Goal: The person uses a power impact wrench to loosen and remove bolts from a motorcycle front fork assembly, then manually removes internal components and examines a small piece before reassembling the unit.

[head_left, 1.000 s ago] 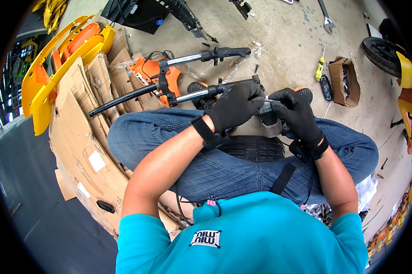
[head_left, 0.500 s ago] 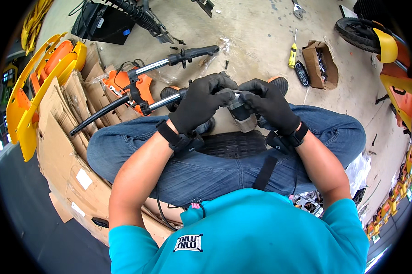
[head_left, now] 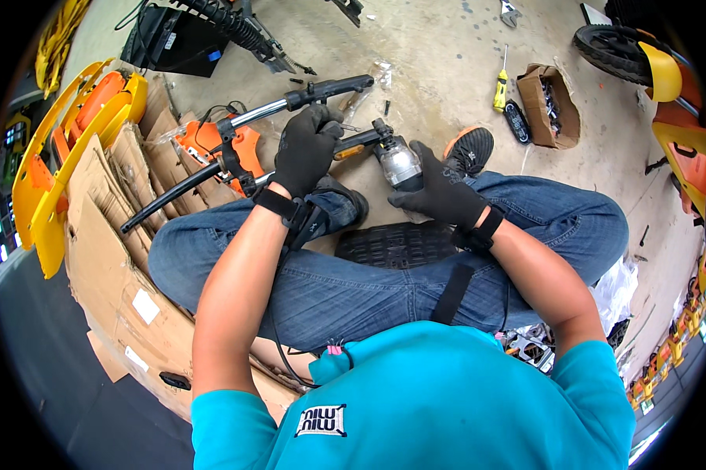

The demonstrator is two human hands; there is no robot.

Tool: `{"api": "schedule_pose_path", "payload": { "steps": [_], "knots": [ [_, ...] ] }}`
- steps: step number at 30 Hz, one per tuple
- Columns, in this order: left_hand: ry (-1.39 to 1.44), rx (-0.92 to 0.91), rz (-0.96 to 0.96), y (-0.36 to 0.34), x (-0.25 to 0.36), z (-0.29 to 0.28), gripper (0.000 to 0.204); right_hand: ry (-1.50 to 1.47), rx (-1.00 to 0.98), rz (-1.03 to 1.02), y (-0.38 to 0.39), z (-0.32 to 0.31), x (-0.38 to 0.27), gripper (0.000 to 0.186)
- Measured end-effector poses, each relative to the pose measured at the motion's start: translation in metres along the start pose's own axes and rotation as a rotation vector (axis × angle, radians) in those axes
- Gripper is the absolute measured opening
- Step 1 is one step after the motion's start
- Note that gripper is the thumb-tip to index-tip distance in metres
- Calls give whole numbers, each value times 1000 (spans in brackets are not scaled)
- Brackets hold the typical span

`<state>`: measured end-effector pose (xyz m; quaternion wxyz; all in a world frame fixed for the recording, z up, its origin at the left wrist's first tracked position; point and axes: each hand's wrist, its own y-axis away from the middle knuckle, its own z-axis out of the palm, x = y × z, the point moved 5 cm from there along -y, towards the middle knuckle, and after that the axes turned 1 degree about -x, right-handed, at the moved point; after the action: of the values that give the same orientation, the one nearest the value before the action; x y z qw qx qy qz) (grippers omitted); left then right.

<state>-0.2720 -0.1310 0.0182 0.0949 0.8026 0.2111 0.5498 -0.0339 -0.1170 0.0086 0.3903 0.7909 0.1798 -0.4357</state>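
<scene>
In my gloved right hand (head_left: 447, 186) is a power driver (head_left: 400, 164) with a rounded silver nose, a black tip and a dark body; the fingers wrap round its side. The driver's tip lies close to the lower leg of a black-and-silver front fork (head_left: 265, 113), and I cannot tell whether they touch. My gloved left hand (head_left: 309, 149) is closed over the fork's lower leg, with a thin metal rod (head_left: 351, 128) sticking out from its fingertips. The palm side of the left hand is hidden. An amber reflector (head_left: 349, 152) shows on the fork leg.
Cardboard sheets (head_left: 106, 227) and yellow-orange panels (head_left: 47, 180) lie left. On the right are a yellow screwdriver (head_left: 500, 90), a black oblong item (head_left: 516, 121) and a carton of small parts (head_left: 537, 117). Further right is a wheel (head_left: 615, 59). A black ribbed pad (head_left: 396, 246) lies between my legs.
My hands have come apart: the left moved left to the fork leg, carrying the thin rod. The driver has turned in my right hand, so its silver nose now shows.
</scene>
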Motion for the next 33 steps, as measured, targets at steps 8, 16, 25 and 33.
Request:
{"api": "schedule_pose_path", "payload": {
  "steps": [8,16,25,33],
  "knots": [
    [49,-99,-73,-2,4,-4,19,104,-229,-21,-4,-6,4,84],
    [14,-167,-212,3,-11,-1,15,151,-291,-55,-3,-2,9,86],
    [81,-254,-242,-2,-18,1,16,186,-290,-129,-3,-3,8,87],
    [194,-372,-311,-3,-33,5,18,198,-323,-122,2,-3,-2,82]
  ]
}}
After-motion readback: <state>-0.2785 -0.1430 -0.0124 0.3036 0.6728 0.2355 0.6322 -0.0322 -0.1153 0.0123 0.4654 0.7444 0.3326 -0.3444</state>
